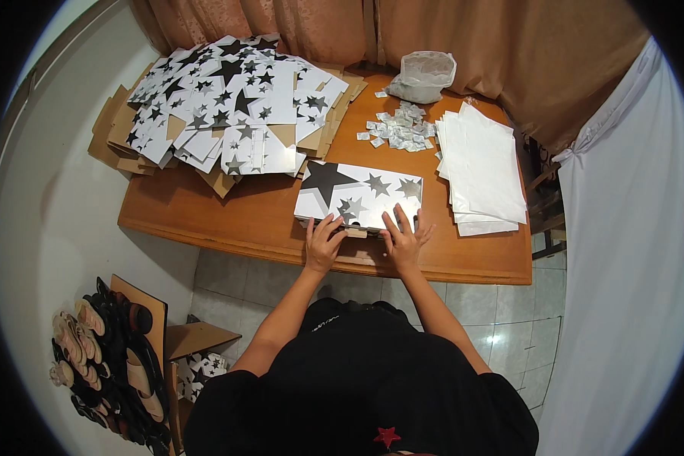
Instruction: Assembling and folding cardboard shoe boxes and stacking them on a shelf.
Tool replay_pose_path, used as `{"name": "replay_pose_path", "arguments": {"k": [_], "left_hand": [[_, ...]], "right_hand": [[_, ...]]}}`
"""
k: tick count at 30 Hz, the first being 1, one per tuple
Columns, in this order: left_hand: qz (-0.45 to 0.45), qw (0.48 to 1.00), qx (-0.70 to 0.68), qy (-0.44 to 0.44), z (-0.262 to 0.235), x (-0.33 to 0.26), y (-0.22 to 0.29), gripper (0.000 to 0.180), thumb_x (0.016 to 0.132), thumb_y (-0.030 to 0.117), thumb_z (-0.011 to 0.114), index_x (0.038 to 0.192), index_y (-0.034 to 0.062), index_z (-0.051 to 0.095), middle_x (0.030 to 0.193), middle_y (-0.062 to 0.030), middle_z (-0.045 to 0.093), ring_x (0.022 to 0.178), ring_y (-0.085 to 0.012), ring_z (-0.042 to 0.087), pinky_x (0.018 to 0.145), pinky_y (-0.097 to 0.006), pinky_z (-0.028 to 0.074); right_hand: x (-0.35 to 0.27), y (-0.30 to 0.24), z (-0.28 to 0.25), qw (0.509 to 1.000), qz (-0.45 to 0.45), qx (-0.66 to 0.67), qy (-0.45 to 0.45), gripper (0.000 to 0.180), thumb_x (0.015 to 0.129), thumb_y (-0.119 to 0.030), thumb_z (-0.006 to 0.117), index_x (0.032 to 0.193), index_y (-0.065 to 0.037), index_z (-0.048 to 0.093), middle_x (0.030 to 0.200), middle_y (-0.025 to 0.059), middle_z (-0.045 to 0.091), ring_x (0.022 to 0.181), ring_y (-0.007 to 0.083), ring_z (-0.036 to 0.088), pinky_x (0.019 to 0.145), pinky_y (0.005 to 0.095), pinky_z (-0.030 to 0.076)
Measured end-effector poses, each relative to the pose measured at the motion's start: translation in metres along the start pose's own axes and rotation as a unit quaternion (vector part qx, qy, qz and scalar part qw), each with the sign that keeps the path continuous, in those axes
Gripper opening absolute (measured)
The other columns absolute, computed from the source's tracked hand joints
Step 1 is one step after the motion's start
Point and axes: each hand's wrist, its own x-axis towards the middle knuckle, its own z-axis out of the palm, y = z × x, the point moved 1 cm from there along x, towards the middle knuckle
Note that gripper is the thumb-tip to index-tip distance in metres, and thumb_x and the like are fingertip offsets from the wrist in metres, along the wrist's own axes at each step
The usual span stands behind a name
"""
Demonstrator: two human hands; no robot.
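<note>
A white shoe box with black and grey stars lies with its lid down near the table's front edge. At the front left of the box, my left hand touches the lid's edge with its fingers apart. My right hand rests at the front right, two fingers stretched over the lid and the others spread to the side. A small tan tab shows at the box front between my hands. Neither hand wraps around the box.
Flat star-printed cardboard sheets are heaped at the back left of the wooden table. Small sachets lie before a plastic bag. White paper sheets are stacked at right. Shoes stand low at left.
</note>
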Motion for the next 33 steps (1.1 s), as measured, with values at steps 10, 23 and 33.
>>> {"name": "replay_pose_path", "arguments": {"k": [10,23,33], "left_hand": [[-0.036,0.998,-0.045,0.035,-0.001,0.013,0.007,0.011,0.072,0.019,0.068,0.080,0.0137,0.064,0.101,-0.0003,0.061,0.108,-0.0247,0.051,0.099,-0.051,0.025],[-0.036,0.999,-0.019,0.033,-0.005,0.019,0.014,0.018,0.072,0.020,0.069,0.090,0.0184,0.069,0.099,0.0034,0.062,0.106,-0.0259,0.050,0.099,-0.055,0.025],[0.058,0.998,0.036,0.012,-0.006,0.014,0.006,0.024,0.071,0.018,0.066,0.095,0.0213,0.069,0.104,0.0023,0.062,0.108,-0.0295,0.051,0.097,-0.057,0.026]], "right_hand": [[0.003,-0.011,-0.004,1.000,0.021,0.009,-0.019,0.035,0.077,-0.042,0.061,0.108,-0.026,0.062,0.125,-0.0034,0.050,0.126,0.0260,0.030,0.098,0.0621,-0.004],[0.024,-0.045,-0.001,0.978,0.091,0.176,-0.063,0.008,0.073,-0.027,0.066,0.077,-0.020,0.065,0.106,-0.0023,0.056,0.118,0.0277,0.039,0.095,0.0666,0.003],[0.013,-0.040,0.025,0.997,-0.071,0.033,0.028,0.015,0.076,-0.028,0.061,0.080,-0.014,0.057,0.101,0.0017,0.058,0.107,0.0313,0.049,0.094,0.0605,0.022]]}}
